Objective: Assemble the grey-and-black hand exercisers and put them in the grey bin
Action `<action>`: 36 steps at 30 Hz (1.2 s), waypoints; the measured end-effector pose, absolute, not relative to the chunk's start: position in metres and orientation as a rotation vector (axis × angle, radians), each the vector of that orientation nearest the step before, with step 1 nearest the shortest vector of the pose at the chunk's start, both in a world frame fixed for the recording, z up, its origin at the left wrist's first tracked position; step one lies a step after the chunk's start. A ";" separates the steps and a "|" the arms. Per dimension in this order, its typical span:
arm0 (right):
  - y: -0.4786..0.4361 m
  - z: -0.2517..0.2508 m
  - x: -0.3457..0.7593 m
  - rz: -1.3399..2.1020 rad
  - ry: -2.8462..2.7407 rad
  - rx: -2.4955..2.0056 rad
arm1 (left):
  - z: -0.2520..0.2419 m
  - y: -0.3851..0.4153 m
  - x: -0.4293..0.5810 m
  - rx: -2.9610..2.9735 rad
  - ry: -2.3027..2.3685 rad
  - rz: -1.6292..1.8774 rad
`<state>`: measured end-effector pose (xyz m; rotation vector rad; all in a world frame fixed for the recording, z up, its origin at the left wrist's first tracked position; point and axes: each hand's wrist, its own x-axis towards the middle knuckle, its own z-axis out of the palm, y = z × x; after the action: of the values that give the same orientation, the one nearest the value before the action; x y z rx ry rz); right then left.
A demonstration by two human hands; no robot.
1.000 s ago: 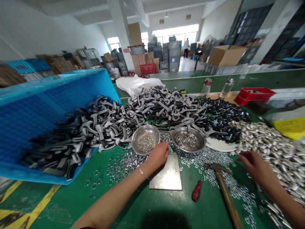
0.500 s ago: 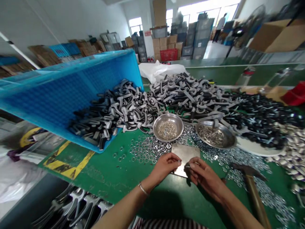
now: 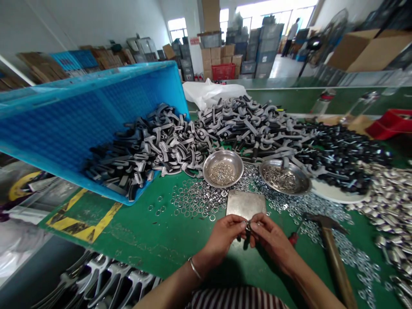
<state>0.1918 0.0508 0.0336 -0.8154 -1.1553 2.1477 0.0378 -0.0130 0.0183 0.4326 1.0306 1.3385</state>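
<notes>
My left hand (image 3: 222,237) and my right hand (image 3: 269,238) meet over the green table (image 3: 151,234), just below a small metal plate (image 3: 246,204). Both pinch a small metal part (image 3: 248,225) between their fingertips; its exact shape is too small to make out. Loose washers (image 3: 196,199) lie scattered in front of them. Behind the plate stand two steel bowls, one (image 3: 222,168) with tiny bits, the other (image 3: 285,177) with small pins.
A tipped blue crate (image 3: 80,120) spills grey and black handle parts (image 3: 154,148) at left. More such parts (image 3: 247,120), black screws (image 3: 341,150) and silver sleeves (image 3: 389,201) pile behind. A hammer (image 3: 333,253) and red screwdriver (image 3: 293,237) lie at right. Grey castings (image 3: 106,279) sit below the table edge.
My right hand came in from the silver sleeves at right and my left from the bowl; both now meet pinching a small part. The view swung left and down.
</notes>
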 end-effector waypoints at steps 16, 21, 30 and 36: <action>0.055 0.037 0.199 2.223 -1.030 -0.936 | 0.014 -0.010 0.052 0.423 1.071 1.548; 0.054 0.039 0.184 2.246 -0.991 -0.916 | 0.021 -0.009 0.044 0.387 0.960 1.518; 0.056 0.034 0.180 2.328 -0.906 -0.876 | 0.021 -0.008 0.036 0.324 0.951 1.531; 0.056 0.026 0.181 2.357 -0.781 -0.982 | 0.010 -0.017 0.036 0.600 1.076 1.544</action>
<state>0.1809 0.0562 0.0265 -0.9824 -0.7810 2.3566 0.0359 -0.0165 0.0098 0.5996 1.0760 1.5441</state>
